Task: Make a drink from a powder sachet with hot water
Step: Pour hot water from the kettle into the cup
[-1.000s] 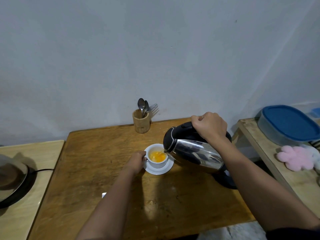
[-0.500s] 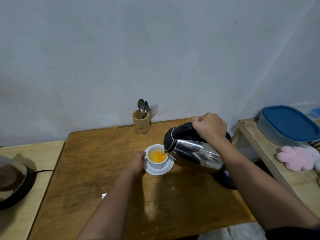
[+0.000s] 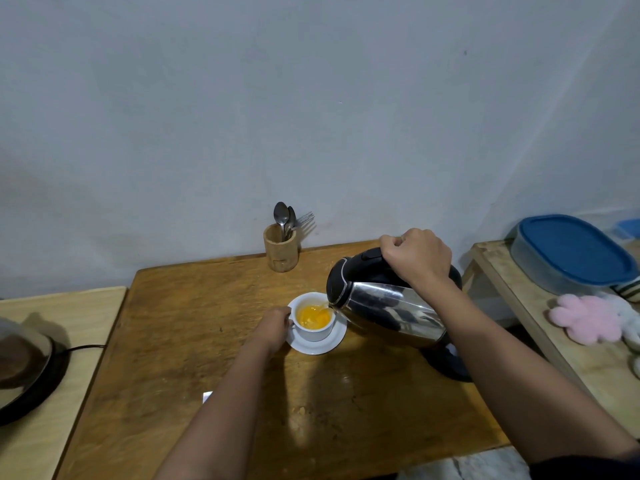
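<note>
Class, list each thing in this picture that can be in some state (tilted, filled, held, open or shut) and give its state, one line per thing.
kettle: tilted, spout over the cup, pouring
cup: upright on the saucer, partly filled with orange liquid
saucer: flat on the table, under the cup
right hand: closed on the kettle handle
left hand: holding the cup's side
cutlery holder: upright, holding spoons and a fork
blue-lidded container: lid on

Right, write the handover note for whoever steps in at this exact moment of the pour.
Right hand: shut on the kettle handle, kettle tilted with its spout over the cup.
Left hand: holding the cup at its handle side; the cup sits on the saucer on the wooden table.
Done: the cup already holds orange liquid.
Left: finish pouring, set the kettle on its base, take a spoon from the holder and stir.
</note>
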The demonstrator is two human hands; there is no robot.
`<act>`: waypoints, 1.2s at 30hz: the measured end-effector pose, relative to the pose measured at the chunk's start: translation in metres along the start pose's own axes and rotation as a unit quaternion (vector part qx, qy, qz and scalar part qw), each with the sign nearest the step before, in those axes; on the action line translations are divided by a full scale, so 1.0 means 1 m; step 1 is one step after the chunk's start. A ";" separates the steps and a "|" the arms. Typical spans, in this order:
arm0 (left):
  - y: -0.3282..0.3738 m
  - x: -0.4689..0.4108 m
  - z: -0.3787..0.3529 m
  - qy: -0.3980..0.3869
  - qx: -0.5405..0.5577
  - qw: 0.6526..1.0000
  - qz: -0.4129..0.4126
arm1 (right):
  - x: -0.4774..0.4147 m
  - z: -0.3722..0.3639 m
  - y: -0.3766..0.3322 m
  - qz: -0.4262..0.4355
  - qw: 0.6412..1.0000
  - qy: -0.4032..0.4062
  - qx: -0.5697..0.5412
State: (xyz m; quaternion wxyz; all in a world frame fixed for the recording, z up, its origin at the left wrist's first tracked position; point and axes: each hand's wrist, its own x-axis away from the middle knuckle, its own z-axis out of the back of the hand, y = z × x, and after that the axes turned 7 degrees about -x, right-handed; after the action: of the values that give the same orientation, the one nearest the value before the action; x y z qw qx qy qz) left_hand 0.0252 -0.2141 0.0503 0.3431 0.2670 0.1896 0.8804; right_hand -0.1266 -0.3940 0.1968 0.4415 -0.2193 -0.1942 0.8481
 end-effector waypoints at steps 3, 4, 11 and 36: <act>-0.001 -0.001 -0.001 0.005 -0.004 1.000 0.004 | 0.000 0.001 0.000 0.004 1.000 0.001 0.005; -0.002 -0.002 -0.001 0.006 -0.005 1.000 0.005 | 0.000 0.001 0.000 0.004 1.000 0.001 0.007; -0.003 -0.004 -0.001 0.009 0.006 1.000 -0.003 | 0.002 0.000 0.000 0.005 1.000 0.007 0.009; -0.007 -0.009 -0.004 0.013 0.002 1.000 -0.004 | 0.007 -0.011 0.002 0.006 1.000 0.025 -0.001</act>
State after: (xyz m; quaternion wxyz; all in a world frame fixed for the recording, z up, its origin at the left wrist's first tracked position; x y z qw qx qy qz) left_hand 0.0316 -0.2168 0.0403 0.3438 0.2551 0.1969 0.8820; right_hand -0.1251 -0.3879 0.1852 0.4412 -0.2425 -0.1828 0.8445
